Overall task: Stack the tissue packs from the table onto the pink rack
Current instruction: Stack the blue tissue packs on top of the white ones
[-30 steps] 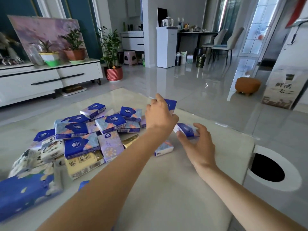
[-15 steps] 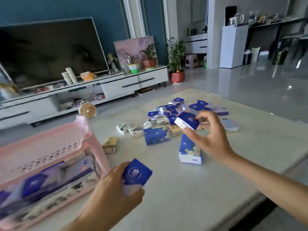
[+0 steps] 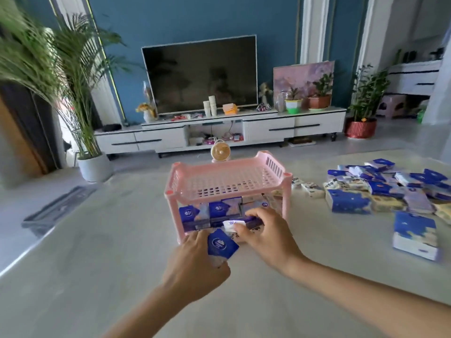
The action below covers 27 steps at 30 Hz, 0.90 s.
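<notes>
**Tissue packs at rack front**

Left hand [image 3: 195, 267] grips 1 blue, white-logo tissue pack [image 3: 220, 243] at the 6 o'clock edge of the pink rack [image 3: 227, 181]. Right hand [image 3: 266, 234] pinches a second pack [image 3: 240, 222] at the lower shelf. 0.5 s ago it was held over the pile [image 3: 380, 191], now at 3 o'clock.

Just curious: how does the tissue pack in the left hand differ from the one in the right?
The left pack, gripped by the left hand, is in front of the pink rack, outside it; the right pack, pinched by the right hand, is at its lower shelf. The left pack shows a broad blue face with a white logo; the right pack shows only a narrow edge. Both are small.
</notes>
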Available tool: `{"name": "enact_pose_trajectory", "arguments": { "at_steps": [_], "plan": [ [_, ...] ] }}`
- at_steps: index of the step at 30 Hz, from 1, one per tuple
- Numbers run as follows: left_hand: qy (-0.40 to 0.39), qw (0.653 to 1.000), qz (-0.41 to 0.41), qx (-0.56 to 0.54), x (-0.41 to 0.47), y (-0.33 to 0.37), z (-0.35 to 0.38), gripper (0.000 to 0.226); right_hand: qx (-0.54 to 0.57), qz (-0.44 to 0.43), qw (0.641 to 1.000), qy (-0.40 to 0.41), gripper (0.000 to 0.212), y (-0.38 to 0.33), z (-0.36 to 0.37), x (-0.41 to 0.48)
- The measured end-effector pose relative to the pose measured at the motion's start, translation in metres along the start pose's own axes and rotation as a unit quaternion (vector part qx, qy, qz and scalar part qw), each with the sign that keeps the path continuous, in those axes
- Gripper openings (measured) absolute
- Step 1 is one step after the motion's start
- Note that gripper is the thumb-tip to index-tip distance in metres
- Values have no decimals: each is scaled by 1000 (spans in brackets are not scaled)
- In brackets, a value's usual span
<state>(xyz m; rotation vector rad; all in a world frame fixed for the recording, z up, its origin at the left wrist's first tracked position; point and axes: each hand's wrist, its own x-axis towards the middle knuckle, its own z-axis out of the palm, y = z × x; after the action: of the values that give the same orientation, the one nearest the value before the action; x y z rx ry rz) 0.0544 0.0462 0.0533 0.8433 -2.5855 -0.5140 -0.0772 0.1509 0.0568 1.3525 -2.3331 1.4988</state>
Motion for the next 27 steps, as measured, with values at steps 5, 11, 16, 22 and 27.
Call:
{"name": "enact_pose_trajectory", "arguments": {
  "at_steps": [5,11,16,22,27],
  "plan": [
    [-7,990,103,96,14,-4,0,62,-4,-36,994,107,25,17,14,5],
    [-75,964,187,175,32,-3,16,71,-119,-14,976,182,34,38,33,24],
    [-88,958,188,200,47,-10,21,69,-191,10,960,206,28,40,43,39],
    [-107,956,185,202,51,-11,23,69,-251,32,963,92,37,50,54,42],
    [-124,954,179,207,54,-12,22,71,-263,-6,964,46,40,58,43,40]
  ]
}}
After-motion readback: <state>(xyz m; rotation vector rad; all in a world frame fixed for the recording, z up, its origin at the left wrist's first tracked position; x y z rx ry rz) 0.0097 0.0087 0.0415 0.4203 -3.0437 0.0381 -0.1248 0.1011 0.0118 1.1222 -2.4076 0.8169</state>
